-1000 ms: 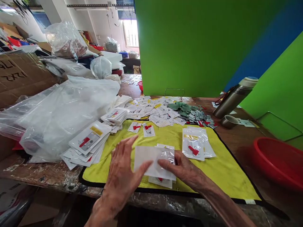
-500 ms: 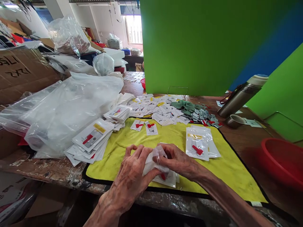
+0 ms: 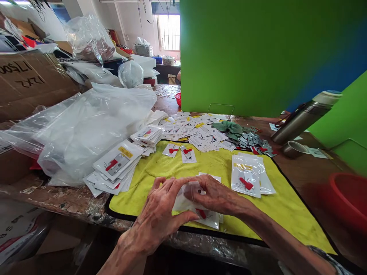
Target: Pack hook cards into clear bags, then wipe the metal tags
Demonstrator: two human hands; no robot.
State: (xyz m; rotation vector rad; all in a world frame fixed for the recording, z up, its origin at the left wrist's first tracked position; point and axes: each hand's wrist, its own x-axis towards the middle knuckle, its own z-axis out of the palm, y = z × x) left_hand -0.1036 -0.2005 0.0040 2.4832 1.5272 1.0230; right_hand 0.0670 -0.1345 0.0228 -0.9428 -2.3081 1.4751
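Observation:
My right hand (image 3: 218, 194) pinches a clear plastic bag (image 3: 182, 200) above the front of the yellow cloth (image 3: 149, 169). My left hand (image 3: 160, 210) arches beside the bag, its thumb and fingers spread apart, the fingertips near my right hand. Under both hands lies a bagged card with a red piece (image 3: 210, 218). Two small cards with red pieces, one left (image 3: 171, 150) and one right (image 3: 188, 154), rest farther back on the cloth. Filled bags lie in a stack (image 3: 246, 175) to the right and in a pile (image 3: 116, 162) to the left.
Loose cards (image 3: 200, 131) and grey metal pieces (image 3: 252, 141) are heaped behind the cloth. Large plastic bags (image 3: 97, 126) and a cardboard box (image 3: 31, 86) occupy the left. A steel flask (image 3: 306, 118), a metal cup (image 3: 294, 149) and a red basin (image 3: 348, 198) are at the right.
My left thumb and fingers have opened away from the plastic bag, which now spreads flatter under my right hand. The whole view has shifted, moving the scene slightly rightward.

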